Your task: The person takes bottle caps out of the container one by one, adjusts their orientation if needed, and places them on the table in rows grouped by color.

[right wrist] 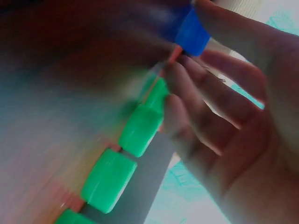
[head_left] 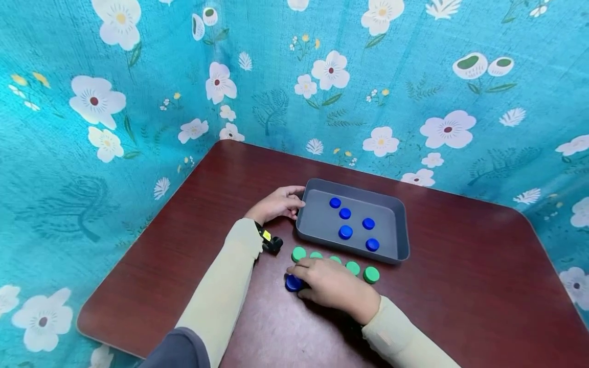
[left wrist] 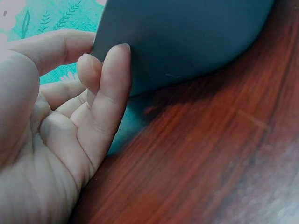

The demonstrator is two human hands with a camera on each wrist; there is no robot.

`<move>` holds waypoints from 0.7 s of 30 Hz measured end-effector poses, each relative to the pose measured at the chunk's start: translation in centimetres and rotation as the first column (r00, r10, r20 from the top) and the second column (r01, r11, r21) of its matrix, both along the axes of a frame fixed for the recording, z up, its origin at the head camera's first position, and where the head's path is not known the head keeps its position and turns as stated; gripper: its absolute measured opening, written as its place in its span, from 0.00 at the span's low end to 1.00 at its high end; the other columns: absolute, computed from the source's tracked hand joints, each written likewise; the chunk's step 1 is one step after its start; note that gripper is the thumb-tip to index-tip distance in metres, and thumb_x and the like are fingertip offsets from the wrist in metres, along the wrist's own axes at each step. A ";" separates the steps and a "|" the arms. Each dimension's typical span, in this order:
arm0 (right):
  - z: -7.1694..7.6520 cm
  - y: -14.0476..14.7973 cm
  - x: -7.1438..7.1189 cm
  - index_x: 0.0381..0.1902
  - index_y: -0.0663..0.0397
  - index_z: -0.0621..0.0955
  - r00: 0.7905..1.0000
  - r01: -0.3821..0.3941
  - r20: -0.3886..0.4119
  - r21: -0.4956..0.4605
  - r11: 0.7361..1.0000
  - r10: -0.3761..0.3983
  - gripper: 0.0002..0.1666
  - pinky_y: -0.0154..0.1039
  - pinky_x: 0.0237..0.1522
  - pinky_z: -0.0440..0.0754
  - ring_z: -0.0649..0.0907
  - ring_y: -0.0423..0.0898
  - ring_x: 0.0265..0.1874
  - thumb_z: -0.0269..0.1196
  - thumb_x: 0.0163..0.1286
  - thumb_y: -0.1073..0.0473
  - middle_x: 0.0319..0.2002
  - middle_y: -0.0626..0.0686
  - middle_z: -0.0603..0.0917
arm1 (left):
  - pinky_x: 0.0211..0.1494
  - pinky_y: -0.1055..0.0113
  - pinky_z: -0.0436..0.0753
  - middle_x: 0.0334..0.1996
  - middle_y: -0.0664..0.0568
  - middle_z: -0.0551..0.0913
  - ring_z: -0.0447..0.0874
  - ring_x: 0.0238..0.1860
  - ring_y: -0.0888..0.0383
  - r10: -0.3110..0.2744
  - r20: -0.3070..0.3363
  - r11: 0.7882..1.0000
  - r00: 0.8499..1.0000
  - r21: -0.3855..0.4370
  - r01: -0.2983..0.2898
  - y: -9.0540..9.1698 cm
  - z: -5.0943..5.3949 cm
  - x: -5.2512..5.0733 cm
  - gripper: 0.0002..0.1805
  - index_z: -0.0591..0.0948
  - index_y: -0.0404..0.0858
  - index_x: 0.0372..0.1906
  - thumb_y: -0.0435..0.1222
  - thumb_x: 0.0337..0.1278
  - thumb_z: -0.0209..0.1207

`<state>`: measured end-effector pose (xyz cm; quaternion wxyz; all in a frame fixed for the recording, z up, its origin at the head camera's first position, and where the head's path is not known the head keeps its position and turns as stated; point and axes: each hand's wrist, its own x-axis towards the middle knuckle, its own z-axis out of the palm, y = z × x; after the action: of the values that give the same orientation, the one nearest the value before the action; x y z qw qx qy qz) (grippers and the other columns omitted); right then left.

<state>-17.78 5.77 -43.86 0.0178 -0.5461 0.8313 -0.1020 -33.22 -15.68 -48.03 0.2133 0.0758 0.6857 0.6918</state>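
Note:
My left hand (head_left: 278, 204) grips the left rim of a dark grey rectangular tray (head_left: 401, 225). In the left wrist view, fingertips press on the outer wall of the tray (left wrist: 196, 42), and another digit reaches behind its edge. Several blue bottle caps (head_left: 345, 232) lie scattered inside the tray. In front of it, my right hand (head_left: 338, 286) pinches a blue bottle cap (head_left: 293, 283) at the table surface. The right wrist view shows this blue cap (right wrist: 193, 33) by the thumb and fingers. A row of green bottle caps (head_left: 371, 275) runs beside the right hand, which partly covers some.
The brown wooden table (head_left: 469, 286) has rounded corners. A blue flowered curtain (head_left: 276, 76) hangs along its back and left side. A black wrist device (head_left: 272, 244) is strapped to the left wrist, close to the tray's near left corner.

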 end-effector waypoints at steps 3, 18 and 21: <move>0.5 0.6 -0.2 0.52 0.51 0.83 1.000 0.009 -0.020 -0.041 0.999 -0.010 0.27 0.38 0.43 0.81 0.82 0.40 0.41 0.74 0.57 0.48 0.44 0.45 0.82 | 0.32 0.63 0.82 0.27 0.45 0.75 0.74 0.25 0.53 0.014 -0.011 1.000 1.000 0.011 -0.014 0.1 -0.2 0.0 0.34 0.64 0.42 0.73 0.31 0.63 0.60; 4.4 5.2 -1.8 0.53 0.50 0.84 0.976 0.206 -0.049 -0.125 0.971 -0.213 0.20 0.38 0.38 0.82 0.82 0.40 0.36 0.69 0.64 0.52 0.41 0.47 0.84 | 0.32 0.64 0.82 0.28 0.45 0.76 0.74 0.24 0.53 0.022 -0.002 1.000 1.000 0.007 -0.022 0.0 -0.6 0.1 0.35 0.63 0.42 0.73 0.32 0.63 0.61; 4.5 6.9 -2.7 0.52 0.53 0.84 0.963 0.244 -0.084 -0.123 0.962 -0.255 0.20 0.40 0.38 0.83 0.83 0.42 0.37 0.69 0.63 0.53 0.42 0.49 0.84 | 0.32 0.64 0.83 0.28 0.45 0.76 0.75 0.24 0.53 0.015 -0.006 1.000 1.000 0.021 -0.015 0.2 -0.6 0.1 0.35 0.63 0.41 0.73 0.31 0.63 0.60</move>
<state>-20.47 12.70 -39.35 -0.0669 -0.4415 0.8863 -0.1228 -33.13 -15.44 -48.65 0.2051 0.0749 0.6797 0.7003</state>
